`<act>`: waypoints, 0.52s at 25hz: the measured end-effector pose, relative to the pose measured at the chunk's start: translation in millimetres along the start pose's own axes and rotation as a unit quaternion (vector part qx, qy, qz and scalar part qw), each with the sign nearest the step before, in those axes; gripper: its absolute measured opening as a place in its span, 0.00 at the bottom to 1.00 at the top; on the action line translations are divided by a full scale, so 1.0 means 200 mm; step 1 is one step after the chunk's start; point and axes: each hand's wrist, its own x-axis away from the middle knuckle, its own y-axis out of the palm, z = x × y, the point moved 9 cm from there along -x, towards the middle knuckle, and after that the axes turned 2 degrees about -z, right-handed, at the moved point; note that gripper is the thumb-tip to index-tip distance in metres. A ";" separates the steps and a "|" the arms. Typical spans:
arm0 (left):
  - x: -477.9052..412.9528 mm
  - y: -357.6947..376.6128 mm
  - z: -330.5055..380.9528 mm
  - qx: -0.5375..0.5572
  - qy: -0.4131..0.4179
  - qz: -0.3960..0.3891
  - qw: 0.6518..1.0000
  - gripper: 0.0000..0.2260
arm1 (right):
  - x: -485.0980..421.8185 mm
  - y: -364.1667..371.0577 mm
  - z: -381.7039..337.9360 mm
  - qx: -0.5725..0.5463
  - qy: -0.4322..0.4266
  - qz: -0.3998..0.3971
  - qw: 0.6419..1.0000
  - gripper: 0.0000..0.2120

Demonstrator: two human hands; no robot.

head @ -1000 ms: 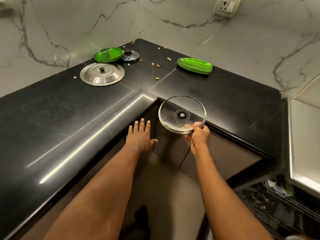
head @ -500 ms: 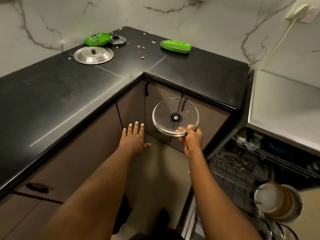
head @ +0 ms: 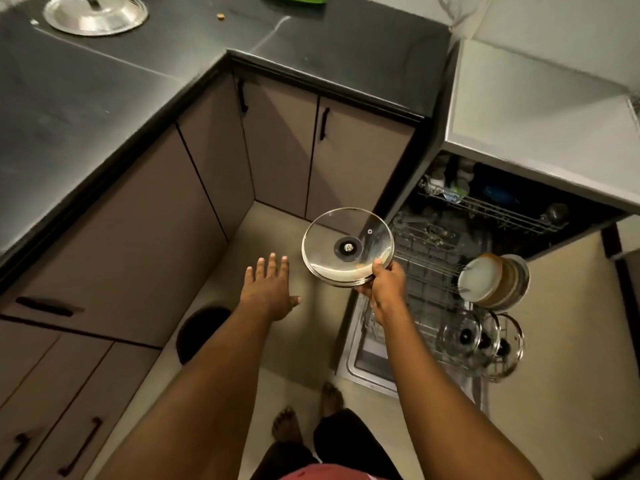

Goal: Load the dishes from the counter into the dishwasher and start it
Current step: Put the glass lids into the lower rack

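While a steel lid (head: 95, 15) lies on the desk (head: 104, 98) at eleven o'clock, the left hand (head: 268, 294) hovers empty, fingers (head: 272, 268) spread. The right hand (head: 384, 285) pinches the glass lid (head: 347, 247) at its five-o'clock rim, beside the dishwasher's lower rack (head: 429, 271) at three o'clock.

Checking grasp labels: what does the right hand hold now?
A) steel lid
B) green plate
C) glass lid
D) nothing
C: the right hand grips the glass lid by its rim; the steel lid lies on the counter.
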 end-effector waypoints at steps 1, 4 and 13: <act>0.01 0.04 0.05 -0.005 0.005 -0.005 1.000 0.41 | 0.02 -0.07 0.03 0.005 0.005 0.004 1.000 0.10; 0.01 0.15 0.22 -0.028 0.024 -0.029 0.999 0.41 | 0.05 -0.29 0.10 0.018 0.029 0.020 0.999 0.08; -0.10 0.65 1.03 -0.097 0.089 -0.130 0.983 0.35 | -0.17 -1.13 0.51 0.158 0.115 0.081 0.977 0.03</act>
